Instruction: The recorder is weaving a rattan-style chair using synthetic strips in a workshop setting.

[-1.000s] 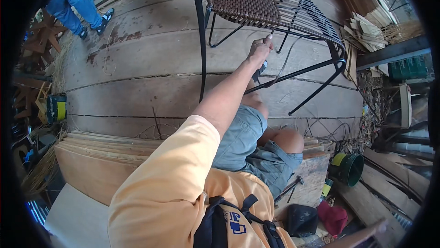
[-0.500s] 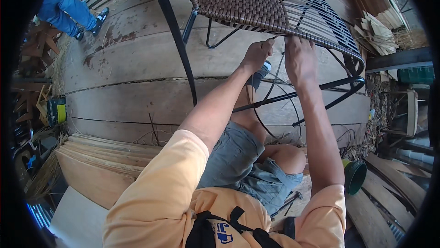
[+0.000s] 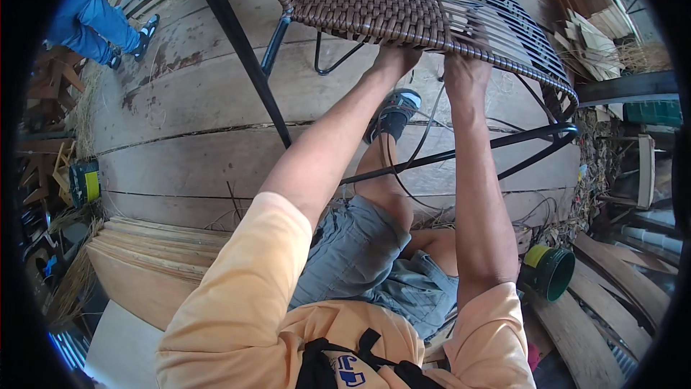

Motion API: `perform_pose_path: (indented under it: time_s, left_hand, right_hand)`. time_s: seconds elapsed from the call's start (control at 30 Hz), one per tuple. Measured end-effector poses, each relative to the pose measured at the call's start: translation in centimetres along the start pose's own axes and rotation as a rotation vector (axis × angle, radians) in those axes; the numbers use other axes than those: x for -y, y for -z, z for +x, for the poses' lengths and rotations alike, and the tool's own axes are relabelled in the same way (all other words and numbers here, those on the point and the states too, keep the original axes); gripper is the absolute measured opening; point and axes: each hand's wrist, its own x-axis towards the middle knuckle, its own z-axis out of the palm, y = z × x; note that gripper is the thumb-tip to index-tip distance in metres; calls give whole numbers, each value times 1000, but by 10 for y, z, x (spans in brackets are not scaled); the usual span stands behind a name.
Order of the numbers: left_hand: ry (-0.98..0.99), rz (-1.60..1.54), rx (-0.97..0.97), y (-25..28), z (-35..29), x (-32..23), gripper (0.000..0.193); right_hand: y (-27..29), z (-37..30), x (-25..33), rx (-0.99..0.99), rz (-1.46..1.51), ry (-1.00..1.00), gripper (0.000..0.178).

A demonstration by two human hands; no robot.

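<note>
A chair with a black metal frame (image 3: pixel 245 51) stands in front of me. Its seat (image 3: pixel 374 2) is woven from brown flat strands on the left, while on the right spaced strands (image 3: pixel 497 11) run across with gaps between them. My left hand (image 3: pixel 397 59) reaches under the seat's near edge, its fingers hidden by the weave. Close beside it, my right hand (image 3: pixel 466 72) goes under the same edge below the spaced strands; its fingers are mostly covered. A loose dark strand (image 3: pixel 426 133) hangs in a loop below my hands, past the lower frame bar (image 3: pixel 446 157).
Another person in blue trousers (image 3: pixel 90 11) stands at the far left on the plank floor (image 3: pixel 173 115). Stacked boards (image 3: pixel 155 249) lie to my left. A green bucket (image 3: pixel 551 274) sits by curved planks (image 3: pixel 612 317) at my right. Wood scraps (image 3: pixel 594 47) lie far right.
Both hands have gone farther under the seat edge, the left one's fingers passing out of sight. The view has shifted slightly, and my foot shows more beneath the chair.
</note>
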Motion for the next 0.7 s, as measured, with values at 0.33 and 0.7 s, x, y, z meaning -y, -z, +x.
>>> perform_pose_path:
  time_s: [0.33,0.7]
  left_hand:
    - [96,-353,-245,117,-132,-96,20]
    - [-42,-102,-284,149,-153,-102,23]
  right_hand:
    - [65,-100,124,-68,1179,-485,23]
    - [112,-148,229,-174,1457,-620,23]
